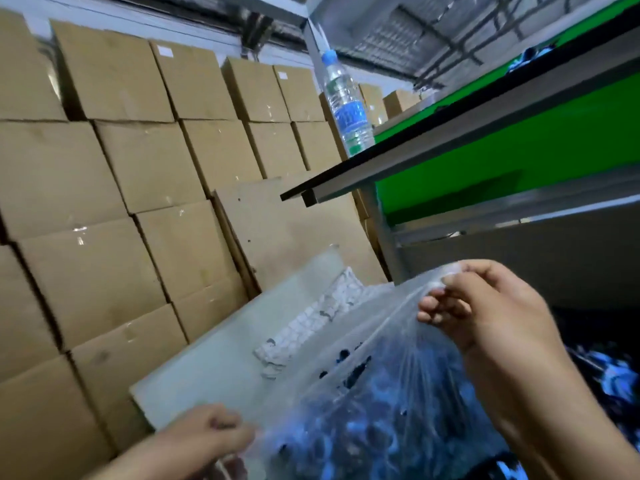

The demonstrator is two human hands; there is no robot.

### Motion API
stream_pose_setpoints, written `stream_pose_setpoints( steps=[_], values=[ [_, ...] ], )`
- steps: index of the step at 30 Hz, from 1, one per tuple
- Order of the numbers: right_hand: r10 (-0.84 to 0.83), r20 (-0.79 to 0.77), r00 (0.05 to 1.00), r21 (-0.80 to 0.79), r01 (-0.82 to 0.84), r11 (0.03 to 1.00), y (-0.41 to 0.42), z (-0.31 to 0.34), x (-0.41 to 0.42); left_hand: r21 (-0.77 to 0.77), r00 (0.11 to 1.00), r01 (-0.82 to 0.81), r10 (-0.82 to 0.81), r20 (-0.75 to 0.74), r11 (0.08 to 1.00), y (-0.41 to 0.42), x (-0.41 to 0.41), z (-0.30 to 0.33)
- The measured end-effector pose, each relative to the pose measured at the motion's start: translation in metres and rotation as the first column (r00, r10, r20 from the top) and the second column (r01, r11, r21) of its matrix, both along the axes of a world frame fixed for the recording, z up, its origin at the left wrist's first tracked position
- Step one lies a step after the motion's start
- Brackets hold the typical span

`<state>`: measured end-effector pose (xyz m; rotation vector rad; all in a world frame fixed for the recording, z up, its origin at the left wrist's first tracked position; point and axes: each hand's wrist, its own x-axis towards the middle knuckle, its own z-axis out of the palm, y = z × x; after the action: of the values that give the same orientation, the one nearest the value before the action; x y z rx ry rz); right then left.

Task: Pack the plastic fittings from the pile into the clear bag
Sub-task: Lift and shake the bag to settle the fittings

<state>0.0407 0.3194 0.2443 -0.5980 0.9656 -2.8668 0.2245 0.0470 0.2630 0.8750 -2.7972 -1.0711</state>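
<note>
A clear plastic bag point(377, 344) hangs in front of me, its lower part filled with dark blue plastic fittings point(374, 424). My right hand point(485, 306) pinches the bag's gathered top edge high at the right. My left hand point(211, 434) grips the bag's lower left side near the bottom of the view. A pile of loose blue and black fittings point(613, 375) shows at the right edge, partly hidden behind my right forearm.
A grey tray point(214, 362) holds a bag of white parts point(311, 323) behind the clear bag. Stacked cardboard boxes point(114, 202) fill the left. A green-and-grey shelf point(485, 140) with a water bottle point(346, 105) overhangs at the right.
</note>
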Motion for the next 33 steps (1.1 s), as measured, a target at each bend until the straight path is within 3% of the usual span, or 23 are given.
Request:
stream_pose_setpoints(
  steps=[2,5,10,12,15,19,23,25,26,27,29,30,33],
  values=[
    [0.018,-0.016,1.0,-0.021,-0.019,1.0,0.004,-0.001,-0.003,0.06,0.991,0.06,-0.052,-0.126,0.996,-0.006,0.006,-0.004],
    [-0.013,-0.042,0.999,0.038,0.015,0.999,-0.005,-0.004,-0.01,0.268,0.924,-0.123,0.209,-0.321,0.956,-0.023,0.004,0.002],
    [-0.201,0.079,0.976,0.33,0.165,0.929,-0.031,0.026,-0.05,0.451,0.724,-0.117,0.387,-0.571,0.885,-0.002,-0.043,0.059],
    [-0.266,0.083,0.96,0.424,0.208,0.882,-0.034,0.056,-0.065,0.497,0.708,-0.091,0.407,-0.577,0.863,0.006,-0.069,0.094],
    [-0.245,0.149,0.958,0.403,0.167,0.9,-0.03,0.11,-0.074,0.528,0.699,0.016,0.368,-0.613,0.849,0.0,-0.073,0.141],
    [-0.224,-0.038,0.974,0.388,0.221,0.895,-0.02,0.16,-0.06,0.532,0.635,0.066,0.375,-0.675,0.844,-0.011,-0.051,0.196],
    [-0.073,-0.083,0.994,0.414,0.101,0.904,-0.019,0.159,-0.032,0.471,0.671,-0.021,0.362,-0.647,0.882,-0.015,-0.035,0.171],
    [0.087,-0.022,0.996,0.573,-0.059,0.818,-0.022,0.115,-0.017,0.441,0.755,-0.124,0.372,-0.54,0.889,-0.012,-0.024,0.121],
    [0.131,-0.037,0.991,0.704,-0.067,0.707,-0.021,0.083,-0.007,0.442,0.779,-0.168,0.393,-0.488,0.881,-0.012,-0.012,0.09],
    [0.134,-0.125,0.983,0.839,0.032,0.543,-0.018,0.051,0.003,0.454,0.779,-0.201,0.423,-0.464,0.868,-0.015,0.0,0.062],
    [0.168,-0.352,0.921,0.918,0.305,0.251,-0.006,0.002,0.02,0.483,0.75,-0.23,0.47,-0.466,0.845,-0.021,0.018,0.024],
    [0.153,-0.44,0.885,0.89,0.407,0.208,0.0,-0.013,0.026,0.473,0.745,-0.238,0.472,-0.472,0.848,-0.019,0.024,0.018],
    [-0.036,-0.684,0.729,0.699,0.668,0.253,0.012,-0.005,0.037,0.45,0.696,-0.184,0.439,-0.568,0.874,-0.009,0.032,0.037]
  ],
)
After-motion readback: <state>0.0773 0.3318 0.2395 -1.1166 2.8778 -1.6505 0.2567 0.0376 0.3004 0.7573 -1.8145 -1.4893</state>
